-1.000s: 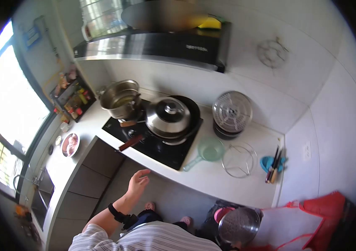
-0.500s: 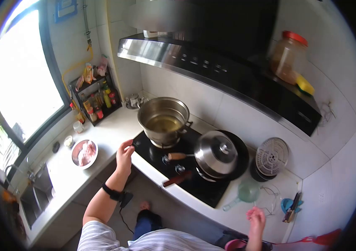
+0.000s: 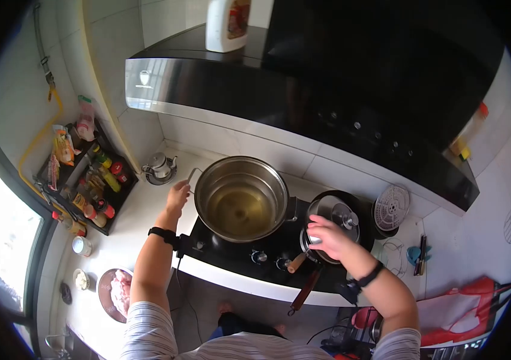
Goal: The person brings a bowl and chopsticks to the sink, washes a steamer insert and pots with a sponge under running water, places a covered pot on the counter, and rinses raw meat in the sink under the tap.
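Note:
My left hand [image 3: 177, 197] is closed on the left loop handle of a large steel pot [image 3: 241, 233], which stands on the black cooktop [image 3: 213, 246] with yellowish liquid inside. Over the pan to the right, my right hand [image 3: 329, 235] is held with its fingers apart and nothing in them. It hides part of the domed steel lid [image 3: 333, 207] on that pan. The pot's right handle [image 3: 293, 210] lies to the left of this hand, apart from it.
The range hood [image 3: 303, 114] overhangs the cooktop. A spice rack [image 3: 96, 189], a small steel pot [image 3: 159, 167] and a bowl of raw meat [image 3: 106, 294] are on the left. A wooden handle [image 3: 297, 262] and a dark red handle [image 3: 306, 291] point toward the front edge.
My left hand has moved to the pot's left handle. The right hand has risen from beside the green strainer to above the lidded pan. The view has shifted closer to the pot.

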`<state>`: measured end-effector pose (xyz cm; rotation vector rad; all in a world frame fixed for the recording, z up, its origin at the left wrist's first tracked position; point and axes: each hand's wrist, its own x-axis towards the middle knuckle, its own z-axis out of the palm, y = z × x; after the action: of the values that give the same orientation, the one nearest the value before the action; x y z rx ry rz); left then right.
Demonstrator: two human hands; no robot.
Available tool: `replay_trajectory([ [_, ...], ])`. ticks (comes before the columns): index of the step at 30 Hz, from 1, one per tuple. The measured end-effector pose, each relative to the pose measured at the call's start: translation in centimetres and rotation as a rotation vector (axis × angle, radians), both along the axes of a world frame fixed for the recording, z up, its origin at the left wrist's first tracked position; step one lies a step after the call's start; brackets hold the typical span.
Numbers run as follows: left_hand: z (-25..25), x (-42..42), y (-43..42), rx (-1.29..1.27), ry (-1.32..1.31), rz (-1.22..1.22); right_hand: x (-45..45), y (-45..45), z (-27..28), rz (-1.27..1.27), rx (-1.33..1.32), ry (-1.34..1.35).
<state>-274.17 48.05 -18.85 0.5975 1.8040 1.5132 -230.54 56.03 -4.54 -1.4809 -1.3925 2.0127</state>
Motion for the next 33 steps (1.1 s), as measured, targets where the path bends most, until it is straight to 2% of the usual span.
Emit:
replay_trajectory([
  [2,-1.2,-0.3,0.8,0.086,-0.076,-0.044,-3.4,2.4,-4.6,-0.056,0.088,-0.177],
  [4,-1.6,-0.6,1.2,0.115,-0.144,-0.062,-5.5,4.6,-7.1,-0.041,0.074,-0.225],
  [5,-1.0,-0.4,1.2,0.121,-0.177,-0.047,-6.2,5.5,-8.3,-0.043,0.076,-0.223],
  [6,-0.5,0.0,1.2,0.139,-0.242,-0.025,-6.2,6.3,-9.4,-0.151,0.036,-0.140],
  [7,-0.8,-0.1,1.6,0.173,-0.262,-0.044,-6.2,6.5,-9.8,-0.256,-0.007,-0.059],
  [10,-1.1,0.2,1.0,0.181,-0.216,-0.003,-6.4,6.3,-10.8,-0.363,-0.047,-0.072],
  [12,-1.0,0.3,-1.3,0.277,-0.290,-0.003,-6.3,4.9,-9.0,-0.322,-0.021,-0.031],
  [15,2.8,1.6,-6.9,0.367,-0.402,0.010,-5.7,2.0,-6.3,-0.287,-0.010,0.253],
  [18,6.1,3.5,-13.2,0.488,-0.427,0.032,-5.7,-1.6,-2.6,-0.231,-0.032,0.423],
  [22,10.5,8.5,-22.3,0.529,-0.377,0.264,-4.5,-5.6,-0.1,-0.046,-0.088,0.524],
  [24,11.9,11.3,-27.5,0.581,-0.392,0.423,-4.3,-8.4,0.4,-0.015,-0.229,0.539],
  [28,12.4,16.1,-39.1,0.666,-0.260,0.401,-4.8,-15.9,2.8,0.141,-0.364,0.504],
  [30,12.5,19.6,-44.7,0.700,-0.182,0.543,-5.0,-18.3,1.1,0.251,-0.453,0.470],
  [32,13.3,24.2,-50.0,0.590,-0.171,0.836,-5.6,-20.1,-2.6,0.447,-0.510,0.509],
  [33,14.0,26.5,-52.9,0.561,-0.140,0.910,-5.8,-23.2,-1.3,0.473,-0.593,0.478],
])
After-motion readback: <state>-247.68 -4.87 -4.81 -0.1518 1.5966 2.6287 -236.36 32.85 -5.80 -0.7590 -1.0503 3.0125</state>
